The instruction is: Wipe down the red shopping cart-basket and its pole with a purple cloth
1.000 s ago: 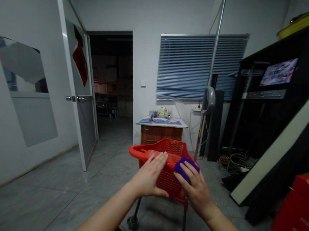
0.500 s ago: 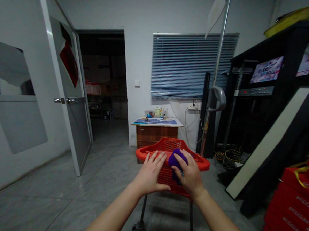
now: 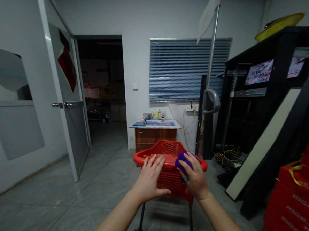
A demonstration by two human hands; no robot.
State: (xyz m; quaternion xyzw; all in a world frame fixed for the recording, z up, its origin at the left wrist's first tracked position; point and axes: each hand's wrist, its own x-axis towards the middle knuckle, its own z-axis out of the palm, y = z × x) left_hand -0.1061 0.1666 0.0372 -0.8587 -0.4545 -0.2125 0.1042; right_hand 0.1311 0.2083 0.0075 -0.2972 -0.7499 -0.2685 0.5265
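Observation:
A red plastic shopping cart on dark legs stands right in front of me. My left hand is at the near rim on its left part, palm down, fingers stretched out and thumb spread, with nothing in it. Bunched under the fingers of my right hand is a purple cloth, pressed against the right part of the same rim. Some of the cloth is hidden behind that hand.
Behind the cart stands a brown wooden cabinet with small items on top. An open door is at left. Red boxes, leaning boards and a black rack with screens line the right side. A metal pole rises behind the cart.
My right hand has slid the purple cloth to the right along the rim. My left hand has stayed almost in place. The view has tilted slightly.

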